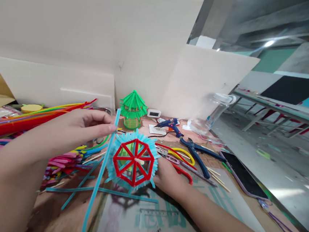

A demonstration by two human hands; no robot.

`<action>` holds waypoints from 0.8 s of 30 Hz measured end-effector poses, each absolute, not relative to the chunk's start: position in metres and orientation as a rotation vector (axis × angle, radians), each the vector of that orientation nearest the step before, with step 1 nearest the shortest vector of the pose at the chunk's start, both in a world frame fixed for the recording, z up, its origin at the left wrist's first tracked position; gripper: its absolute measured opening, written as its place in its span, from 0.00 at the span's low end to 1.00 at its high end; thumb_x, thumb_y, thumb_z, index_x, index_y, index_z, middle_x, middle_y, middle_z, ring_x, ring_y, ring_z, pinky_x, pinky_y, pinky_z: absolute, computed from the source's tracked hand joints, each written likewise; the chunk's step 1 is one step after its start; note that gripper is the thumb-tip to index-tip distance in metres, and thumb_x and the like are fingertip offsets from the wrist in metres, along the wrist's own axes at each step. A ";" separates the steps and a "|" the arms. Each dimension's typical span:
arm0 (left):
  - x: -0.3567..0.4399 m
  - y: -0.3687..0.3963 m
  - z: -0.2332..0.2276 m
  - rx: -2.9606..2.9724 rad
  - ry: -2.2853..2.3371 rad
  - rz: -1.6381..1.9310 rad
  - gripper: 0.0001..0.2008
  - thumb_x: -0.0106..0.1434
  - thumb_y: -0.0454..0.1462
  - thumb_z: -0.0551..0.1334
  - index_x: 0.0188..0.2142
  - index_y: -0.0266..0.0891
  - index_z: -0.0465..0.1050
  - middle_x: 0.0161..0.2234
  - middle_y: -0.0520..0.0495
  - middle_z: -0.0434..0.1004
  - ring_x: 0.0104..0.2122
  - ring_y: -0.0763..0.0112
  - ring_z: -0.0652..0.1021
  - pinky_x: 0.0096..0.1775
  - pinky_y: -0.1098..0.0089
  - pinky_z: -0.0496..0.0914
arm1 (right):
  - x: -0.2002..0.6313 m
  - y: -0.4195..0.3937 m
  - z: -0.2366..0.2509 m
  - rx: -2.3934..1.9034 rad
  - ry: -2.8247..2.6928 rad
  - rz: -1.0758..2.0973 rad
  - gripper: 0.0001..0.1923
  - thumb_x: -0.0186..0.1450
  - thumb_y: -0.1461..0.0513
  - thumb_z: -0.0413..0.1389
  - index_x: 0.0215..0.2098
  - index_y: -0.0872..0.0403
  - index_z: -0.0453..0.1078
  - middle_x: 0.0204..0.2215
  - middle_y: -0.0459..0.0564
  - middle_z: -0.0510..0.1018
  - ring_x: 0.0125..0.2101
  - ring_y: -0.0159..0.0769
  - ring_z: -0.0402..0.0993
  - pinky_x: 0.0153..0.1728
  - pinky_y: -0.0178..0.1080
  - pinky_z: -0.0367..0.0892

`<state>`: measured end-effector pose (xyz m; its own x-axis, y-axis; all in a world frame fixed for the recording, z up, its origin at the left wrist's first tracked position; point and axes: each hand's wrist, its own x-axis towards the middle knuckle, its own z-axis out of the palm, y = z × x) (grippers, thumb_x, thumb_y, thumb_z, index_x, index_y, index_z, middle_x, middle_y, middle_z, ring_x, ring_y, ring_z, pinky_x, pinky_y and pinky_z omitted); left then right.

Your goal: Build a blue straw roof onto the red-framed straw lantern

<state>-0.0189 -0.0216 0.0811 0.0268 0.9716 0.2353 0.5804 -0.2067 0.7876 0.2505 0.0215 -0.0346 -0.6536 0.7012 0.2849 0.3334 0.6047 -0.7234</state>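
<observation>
Head view: your left hand [96,123] pinches a light-blue pipe cleaner [101,176] near its upper end, thumb and forefinger closed on it, the long tail hanging toward you. Your right hand [163,173] holds a red eight-spoked wheel [135,160] at its right edge; the fingertips are hidden behind it. The wheel faces you, centred above the tabletop [53,225], a pale stick [139,161] poking from its hub and blue fringe around its rim. The pipe cleaner stands just beside the fringe on the left; whether they touch, you cannot tell. To work well, keep the right-hand hold light so the fringe isn't crushed, steady the wheel square to you, and pinch closer to the pipe cleaner's middle if the tail swings. Mind the glue gun [168,124] beyond: its red light suggests it may be hot.
</observation>
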 end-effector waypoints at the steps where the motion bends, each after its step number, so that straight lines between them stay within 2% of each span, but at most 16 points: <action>1: -0.019 -0.022 0.081 1.838 1.554 1.007 0.17 0.54 0.52 0.64 0.31 0.41 0.79 0.27 0.52 0.76 0.26 0.68 0.74 0.26 0.74 0.66 | 0.251 0.022 -0.036 -0.818 -2.274 0.858 0.23 0.56 0.70 0.55 0.50 0.52 0.69 0.47 0.52 0.78 0.47 0.44 0.74 0.48 0.42 0.68; 3: -0.019 -0.023 0.082 1.854 1.487 0.875 0.17 0.58 0.52 0.62 0.33 0.41 0.77 0.28 0.52 0.75 0.27 0.70 0.73 0.26 0.75 0.65 | 0.252 0.023 -0.039 -0.829 -2.276 0.837 0.21 0.56 0.69 0.56 0.48 0.53 0.70 0.46 0.52 0.78 0.46 0.44 0.74 0.47 0.42 0.67; 6: -0.012 -0.022 0.084 1.814 1.425 0.936 0.16 0.57 0.50 0.62 0.29 0.40 0.75 0.24 0.54 0.71 0.24 0.73 0.69 0.26 0.76 0.63 | 0.252 0.027 -0.045 -0.878 -2.265 0.845 0.16 0.56 0.66 0.58 0.44 0.54 0.70 0.40 0.52 0.78 0.40 0.42 0.74 0.43 0.41 0.69; 9: -0.002 -0.019 0.081 1.810 1.406 1.009 0.15 0.57 0.50 0.62 0.27 0.41 0.74 0.23 0.53 0.71 0.24 0.72 0.69 0.26 0.74 0.63 | 0.251 0.033 -0.052 -0.942 -2.239 0.835 0.13 0.58 0.61 0.58 0.42 0.56 0.69 0.33 0.50 0.77 0.33 0.39 0.73 0.37 0.38 0.68; 12: 0.006 -0.017 0.074 1.932 1.431 0.939 0.16 0.59 0.50 0.60 0.29 0.42 0.76 0.27 0.51 0.75 0.28 0.67 0.73 0.28 0.72 0.64 | 0.248 0.039 -0.055 -0.971 -2.227 0.789 0.14 0.58 0.61 0.57 0.42 0.57 0.68 0.30 0.49 0.76 0.34 0.39 0.72 0.36 0.38 0.67; 15: 0.015 -0.018 0.068 2.014 1.501 0.844 0.17 0.60 0.50 0.58 0.29 0.42 0.76 0.26 0.51 0.73 0.28 0.67 0.72 0.27 0.72 0.62 | 0.246 0.041 -0.052 -0.977 -2.257 0.765 0.13 0.59 0.60 0.56 0.42 0.57 0.68 0.31 0.50 0.76 0.34 0.38 0.71 0.35 0.36 0.65; 18: 0.023 -0.022 0.068 2.015 1.599 0.845 0.16 0.60 0.48 0.58 0.27 0.41 0.76 0.24 0.52 0.71 0.26 0.69 0.70 0.26 0.72 0.60 | 0.252 0.041 -0.041 -1.081 -2.323 0.743 0.14 0.59 0.57 0.57 0.41 0.57 0.69 0.32 0.50 0.77 0.30 0.36 0.71 0.29 0.34 0.62; 21: 0.027 -0.024 0.070 1.905 1.560 1.002 0.14 0.60 0.46 0.59 0.25 0.39 0.73 0.24 0.53 0.70 0.25 0.72 0.68 0.26 0.74 0.59 | 0.269 0.042 -0.015 -1.200 -2.489 0.720 0.13 0.59 0.57 0.58 0.39 0.56 0.72 0.29 0.49 0.77 0.26 0.34 0.69 0.26 0.33 0.58; 23: 0.029 -0.025 0.071 1.759 1.432 1.114 0.14 0.60 0.46 0.60 0.24 0.39 0.70 0.22 0.55 0.67 0.23 0.76 0.66 0.24 0.75 0.57 | 0.283 0.041 0.008 -1.213 -2.585 0.616 0.09 0.61 0.57 0.56 0.33 0.55 0.74 0.26 0.48 0.77 0.24 0.33 0.68 0.25 0.34 0.56; 24: 0.030 -0.026 0.071 1.665 1.348 1.147 0.15 0.59 0.46 0.61 0.23 0.39 0.69 0.21 0.56 0.66 0.21 0.77 0.64 0.24 0.76 0.57 | 0.289 0.038 0.020 -1.209 -2.604 0.559 0.10 0.63 0.57 0.55 0.29 0.55 0.73 0.24 0.48 0.76 0.24 0.32 0.66 0.25 0.34 0.55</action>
<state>0.0299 -0.0256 0.0707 0.0681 0.9762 0.2060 0.3595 -0.2167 0.9076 0.2888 0.0383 0.0200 -0.6388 0.7686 0.0356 0.6863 0.5900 -0.4253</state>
